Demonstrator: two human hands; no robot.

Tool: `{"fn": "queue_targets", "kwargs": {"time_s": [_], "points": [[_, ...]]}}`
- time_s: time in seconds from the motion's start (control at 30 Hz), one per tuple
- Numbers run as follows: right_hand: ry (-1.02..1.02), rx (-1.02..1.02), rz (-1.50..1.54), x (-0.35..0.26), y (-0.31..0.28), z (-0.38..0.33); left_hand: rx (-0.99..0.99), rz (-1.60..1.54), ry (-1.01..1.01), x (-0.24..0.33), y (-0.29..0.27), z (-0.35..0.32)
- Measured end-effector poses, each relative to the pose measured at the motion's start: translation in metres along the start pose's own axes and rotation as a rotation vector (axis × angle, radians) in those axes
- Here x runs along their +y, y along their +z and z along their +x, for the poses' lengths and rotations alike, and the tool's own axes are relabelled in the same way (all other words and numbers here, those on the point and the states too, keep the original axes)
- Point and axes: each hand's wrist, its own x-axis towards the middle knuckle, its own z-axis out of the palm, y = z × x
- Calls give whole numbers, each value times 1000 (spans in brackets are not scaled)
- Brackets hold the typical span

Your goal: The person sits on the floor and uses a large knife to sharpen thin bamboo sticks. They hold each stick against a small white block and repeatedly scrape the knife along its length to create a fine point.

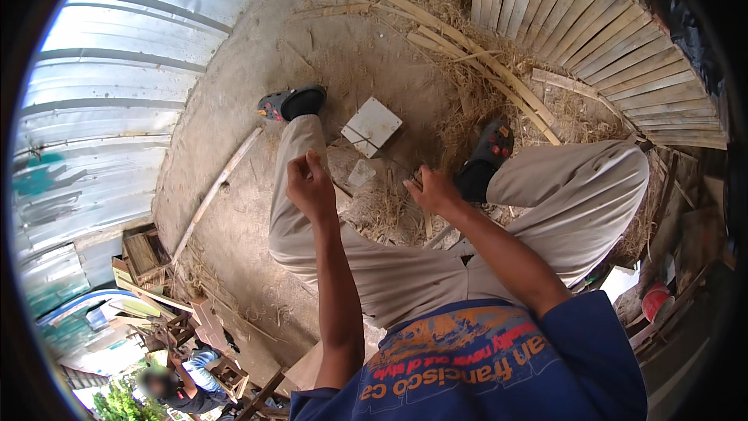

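My left hand (pixel 312 189) is raised over my left leg, fingers closed in a pinch; whatever lies between the fingertips is too small to make out. To its right, my right hand (pixel 435 190) is also closed, thumb against the forefinger, on something thin that I cannot name. A thin dark strand (pixel 393 158) runs from near the right fingertips toward the plate. That square white plate (pixel 377 120), with small holes at its corners and a dark line across it, lies on the ground between my feet. A small pale piece (pixel 361 173) lies just below it.
Long split bamboo strips (pixel 475 54) and straw lie on the dirt floor ahead. A slatted bamboo panel (pixel 592 39) stands at right, a corrugated metal wall (pixel 117 93) at left. A pole (pixel 216 193) lies left. Another person (pixel 191 382) sits at lower left among wood pieces.
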Motion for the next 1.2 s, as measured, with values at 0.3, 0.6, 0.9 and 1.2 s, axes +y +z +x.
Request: {"fn": "queue_targets", "kwargs": {"time_s": [0.3,0.6,0.9,1.2], "points": [[-169,-171,332,-62,-18,-46,67,-118,-53,6,12,-15],[-50,-48,224,-47,-15,-43,79,-80,-66,4,8,-14],[-54,64,95,-16,-4,-24,67,-73,-40,7,11,-8],[7,9,66,-21,-6,-15,86,-130,-19,5,21,1]]}}
